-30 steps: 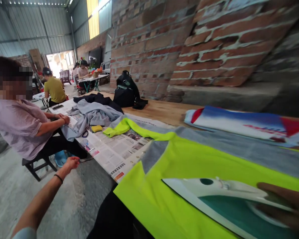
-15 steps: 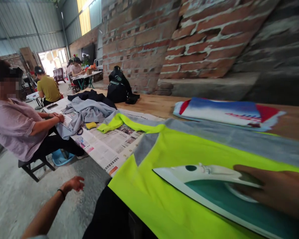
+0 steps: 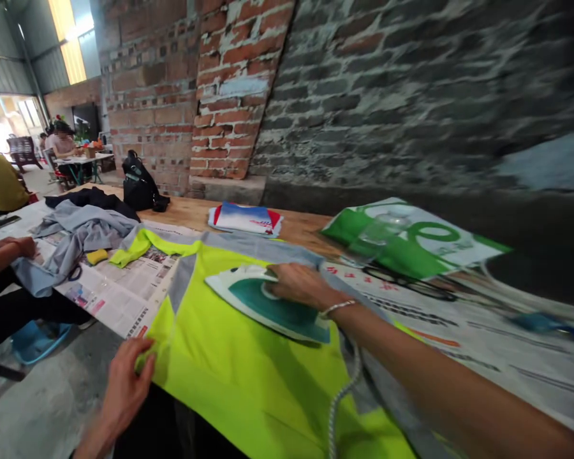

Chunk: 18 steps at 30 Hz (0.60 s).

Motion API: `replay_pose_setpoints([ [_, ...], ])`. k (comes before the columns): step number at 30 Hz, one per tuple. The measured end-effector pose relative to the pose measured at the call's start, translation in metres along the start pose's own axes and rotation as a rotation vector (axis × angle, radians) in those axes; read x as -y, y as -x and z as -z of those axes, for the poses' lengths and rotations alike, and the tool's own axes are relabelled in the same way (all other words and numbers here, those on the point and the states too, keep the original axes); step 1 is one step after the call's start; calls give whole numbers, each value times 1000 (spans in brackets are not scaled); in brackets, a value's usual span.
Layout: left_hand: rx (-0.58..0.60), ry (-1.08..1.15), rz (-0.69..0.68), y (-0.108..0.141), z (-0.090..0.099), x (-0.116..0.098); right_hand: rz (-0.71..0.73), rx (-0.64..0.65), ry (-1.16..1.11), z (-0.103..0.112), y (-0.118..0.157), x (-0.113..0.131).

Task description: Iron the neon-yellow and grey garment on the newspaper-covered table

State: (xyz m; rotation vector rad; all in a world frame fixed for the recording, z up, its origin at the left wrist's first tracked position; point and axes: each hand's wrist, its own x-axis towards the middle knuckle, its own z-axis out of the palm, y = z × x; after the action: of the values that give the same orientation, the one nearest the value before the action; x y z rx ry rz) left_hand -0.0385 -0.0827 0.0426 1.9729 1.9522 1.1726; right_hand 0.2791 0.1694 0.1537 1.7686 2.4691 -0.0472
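Observation:
A green and white clothes iron [image 3: 272, 299] lies on a neon yellow and grey garment [image 3: 229, 376], its tip pointing left. My right hand [image 3: 299, 284] is closed around the iron's handle, and a braided cord [image 3: 335, 414] hangs from its rear. At the garment's left edge, my left hand [image 3: 129, 376] touches the fabric, thumb and forefinger apart with yellow cloth between them. The garment's grey part runs along the far side of the table.
Newspaper [image 3: 134, 287] covers the table. A yellow sponge [image 3: 97, 256], grey clothes [image 3: 86, 223] and a black bag [image 3: 138, 185] lie left. Behind are a folded blue, white and red cloth [image 3: 245, 218] and a green bag [image 3: 411, 239]. A co-worker's hands [image 3: 19, 247] are far left.
My view has swung right. My left hand has come up from beside the table onto the garment's edge. My right hand still grips the iron, now farther from me on the garment.

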Motion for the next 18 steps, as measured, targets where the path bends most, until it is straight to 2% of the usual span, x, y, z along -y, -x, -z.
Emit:
replay_pose_setpoints([
  [2,-32,-105,-186,-25,-28,-14,165,40,31,-7,15,-2],
  [5,-15,-174,-220,-55,-64,-13,258,67,54,-14,30,-2],
  [8,3,-204,-191,-66,-80,-1,128,49,49,-14,21,0],
  [14,-24,-254,-201,-66,-79,5,-276,-40,-32,6,-42,1],
  [18,-71,-266,-207,-68,-83,4,-312,-60,-37,16,-55,2],
])
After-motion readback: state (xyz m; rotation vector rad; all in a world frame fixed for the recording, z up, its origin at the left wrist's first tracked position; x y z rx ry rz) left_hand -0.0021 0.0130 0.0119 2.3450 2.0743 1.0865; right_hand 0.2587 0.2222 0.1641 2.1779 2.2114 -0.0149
